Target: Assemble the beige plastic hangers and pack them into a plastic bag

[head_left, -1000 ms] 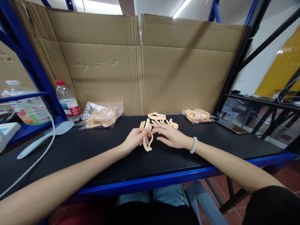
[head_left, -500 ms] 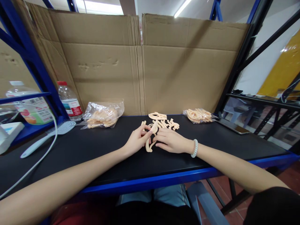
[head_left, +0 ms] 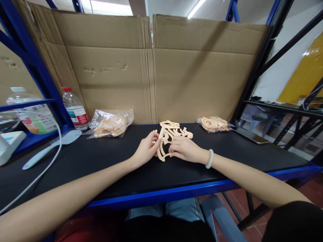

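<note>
Pale, curved wood-like pieces, apparently cut-out puzzle parts, are gathered in front of me. Between the thumb and fingers of my left hand (head_left: 148, 145) is the upright edge of a pale curved frame (head_left: 160, 155), its lower end near the table. My right hand (head_left: 186, 149) pinches the end of a thin curved strip on the frame's right side; the fingertips partly hide the contact. Just beyond my hands lie several loose rib-like pieces (head_left: 186, 132). Farther back rests a flat oval cut-out (head_left: 169, 124).
Clear plastic bags of similar pieces lie on the left (head_left: 111, 125) and right (head_left: 214, 124). A phone (head_left: 248, 135) is at the right. On the left are a hairbrush (head_left: 52, 148), a white cable (head_left: 54, 160) and a red-capped bottle (head_left: 75, 109). Cardboard (head_left: 113, 74) walls the back.
The frame has turned more upright and its lower end has shifted slightly right. My left fingers have moved to its left edge; my right fingertips have closed on the thin strip.
</note>
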Tool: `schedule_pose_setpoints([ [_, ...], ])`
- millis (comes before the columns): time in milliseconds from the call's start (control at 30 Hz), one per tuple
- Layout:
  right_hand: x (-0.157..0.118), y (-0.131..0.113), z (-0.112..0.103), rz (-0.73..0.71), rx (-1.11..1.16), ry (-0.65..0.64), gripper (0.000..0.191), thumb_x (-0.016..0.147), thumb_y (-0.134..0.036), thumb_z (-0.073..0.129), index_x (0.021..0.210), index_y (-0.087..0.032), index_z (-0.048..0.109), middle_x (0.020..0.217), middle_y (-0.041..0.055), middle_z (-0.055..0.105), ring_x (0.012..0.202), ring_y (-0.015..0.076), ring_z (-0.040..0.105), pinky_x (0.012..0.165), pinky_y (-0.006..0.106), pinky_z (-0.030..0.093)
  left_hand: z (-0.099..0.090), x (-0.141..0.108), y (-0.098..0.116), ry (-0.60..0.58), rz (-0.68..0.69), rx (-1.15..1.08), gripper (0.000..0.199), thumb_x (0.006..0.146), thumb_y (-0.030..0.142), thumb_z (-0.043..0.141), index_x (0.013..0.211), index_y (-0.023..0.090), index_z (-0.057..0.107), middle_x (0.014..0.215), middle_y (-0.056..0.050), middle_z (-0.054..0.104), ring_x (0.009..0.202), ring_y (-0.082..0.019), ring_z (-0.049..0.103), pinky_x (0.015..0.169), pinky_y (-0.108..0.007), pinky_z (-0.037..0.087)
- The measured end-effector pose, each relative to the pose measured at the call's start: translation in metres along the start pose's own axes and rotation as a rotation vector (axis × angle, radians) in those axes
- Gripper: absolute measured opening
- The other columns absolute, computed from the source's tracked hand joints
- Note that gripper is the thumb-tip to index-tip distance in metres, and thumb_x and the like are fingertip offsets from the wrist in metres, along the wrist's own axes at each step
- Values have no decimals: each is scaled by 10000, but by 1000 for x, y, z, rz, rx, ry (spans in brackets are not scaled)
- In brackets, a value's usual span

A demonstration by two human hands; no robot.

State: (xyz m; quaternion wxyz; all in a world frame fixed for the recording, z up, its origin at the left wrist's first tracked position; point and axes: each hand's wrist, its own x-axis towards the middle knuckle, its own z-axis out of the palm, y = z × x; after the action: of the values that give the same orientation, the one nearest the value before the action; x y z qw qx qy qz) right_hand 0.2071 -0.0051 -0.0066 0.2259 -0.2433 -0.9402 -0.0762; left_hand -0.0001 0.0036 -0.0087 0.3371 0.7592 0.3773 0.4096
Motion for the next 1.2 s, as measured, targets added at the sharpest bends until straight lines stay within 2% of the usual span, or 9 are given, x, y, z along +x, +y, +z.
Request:
schedule_pose_setpoints([
  [233, 3, -2, -3, 203, 381, 144, 137, 815, -277, 653, 916, -185, 640, 984, 64, 502, 960, 182, 506, 847, 348, 462, -4, 1, 2, 39, 123, 225, 238, 881, 396, 432, 934, 176, 505, 690, 8, 583, 591, -124, 560, 553, -221, 444],
  [367, 5, 1, -3, 320, 771, 181, 233, 841, -319, 608, 1047, -212, 626, 1173, 84, 497, 1077, 190, 517, 873, 366, 483, -3, 0, 3, 2, 161, 273, 237, 897, 381, 410, 974, 184, 518, 732, -3, 612, 591, -128, 572, 556, -219, 427],
  [467, 6, 5, -1, 374, 972, 190, 239, 845, -334, 598, 1036, -195, 637, 1080, 67, 603, 1053, 182, 555, 949, 395, 438, -4, 0, 2, -11, 158, 283, 244, 904, 378, 401, 1003, 188, 518, 746, -6, 615, 583, -129, 573, 559, -223, 425],
  [567, 7, 7, 0, 453, 1073, 273, 221, 809, -325, 644, 959, -164, 653, 998, 62, 645, 984, 170, 590, 957, 378, 426, -5, 1, 1, 15, 146, 323, 245, 907, 378, 390, 1004, 186, 507, 699, 4, 589, 555, -130, 555, 556, -228, 415],
  [767, 7, 7, 3, 559, 1282, 412, 270, 779, -317, 682, 951, -185, 522, 784, -9, 606, 665, 108, 626, 659, 266, 530, -5, 1, 4, 82, 164, 428, 214, 918, 337, 351, 970, 188, 496, 721, -6, 604, 625, -147, 570, 604, -243, 409],
  [833, 6, 8, 4, 604, 1303, 384, 284, 797, -337, 659, 972, -185, 492, 739, -17, 599, 554, 95, 601, 525, 226, 508, -5, 0, 3, 89, 164, 462, 211, 923, 322, 336, 968, 187, 492, 721, -9, 605, 634, -153, 572, 615, -249, 412],
  [933, 5, 9, 6, 663, 1291, 250, 259, 838, -367, 594, 939, -141, 516, 675, 4, 605, 447, 75, 544, 395, 180, 435, -4, -1, 1, 76, 171, 498, 203, 925, 317, 339, 1005, 191, 478, 753, -14, 616, 655, -162, 589, 625, -256, 421],
  [1067, 5, 7, 7, 643, 1292, 124, 248, 863, -368, 547, 932, -132, 524, 613, -11, 594, 378, 57, 493, 323, 146, 360, -4, -1, -2, 32, 196, 625, 213, 911, 319, 390, 1074, 204, 466, 873, -37, 640, 732, -187, 621, 648, -274, 438],
  [1200, 5, 3, 5, 624, 1318, -33, 257, 894, -388, 493, 945, -138, 517, 556, -21, 593, 355, 60, 489, 311, 137, 354, -5, -2, 1, -50, 220, 819, 225, 937, 320, 343, 1073, 214, 488, 1014, -65, 643, 784, -202, 652, 644, -275, 449],
])
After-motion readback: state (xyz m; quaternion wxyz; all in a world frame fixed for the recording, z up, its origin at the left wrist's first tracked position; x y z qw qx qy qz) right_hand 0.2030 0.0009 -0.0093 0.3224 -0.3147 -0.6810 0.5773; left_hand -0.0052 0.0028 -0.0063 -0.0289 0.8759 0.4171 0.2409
